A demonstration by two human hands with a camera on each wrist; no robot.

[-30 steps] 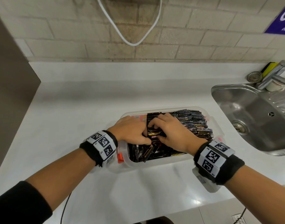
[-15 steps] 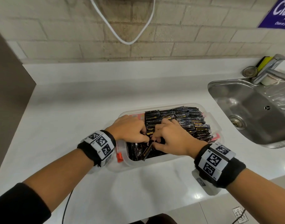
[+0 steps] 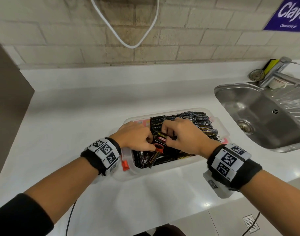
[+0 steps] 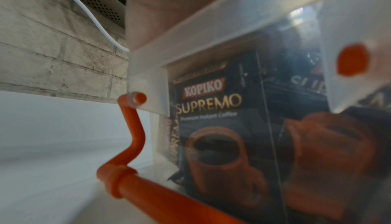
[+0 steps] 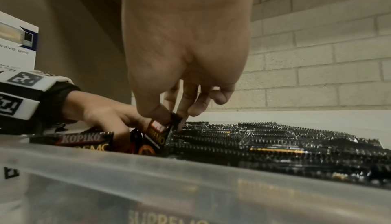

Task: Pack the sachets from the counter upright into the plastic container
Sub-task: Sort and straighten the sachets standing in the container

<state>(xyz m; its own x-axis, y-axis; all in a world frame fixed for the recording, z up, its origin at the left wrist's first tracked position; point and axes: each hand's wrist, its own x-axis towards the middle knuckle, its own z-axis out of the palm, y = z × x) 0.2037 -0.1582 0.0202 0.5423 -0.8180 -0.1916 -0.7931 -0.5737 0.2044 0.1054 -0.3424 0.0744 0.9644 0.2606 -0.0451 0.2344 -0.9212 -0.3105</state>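
A clear plastic container (image 3: 171, 169) sits on the white counter (image 3: 69, 125). Its right part is packed with a row of black upright sachets (image 3: 198, 121); loose sachets lean at its left end. Both hands are inside it. My right hand (image 3: 185, 137) pinches the top of a black Kopiko sachet (image 3: 160, 142) between thumb and fingers, seen in the right wrist view as sachet (image 5: 159, 134). My left hand (image 3: 137, 138) grips the same sachet's lower left edge with curled fingers. Through the container's wall (image 4: 211, 35) another sachet (image 4: 211, 127) stands upright.
A steel sink (image 3: 265, 120) with a faucet (image 3: 278, 72) lies to the right. An orange latch (image 3: 125, 165) hangs at the container's left end. A dark panel (image 3: 6, 108) borders the counter on the left. A white cable (image 3: 128, 43) loops down the brick wall.
The sachet between my hands has come up from the loose pile, so its red label and cup face up. Both hands stayed over the container's left part.
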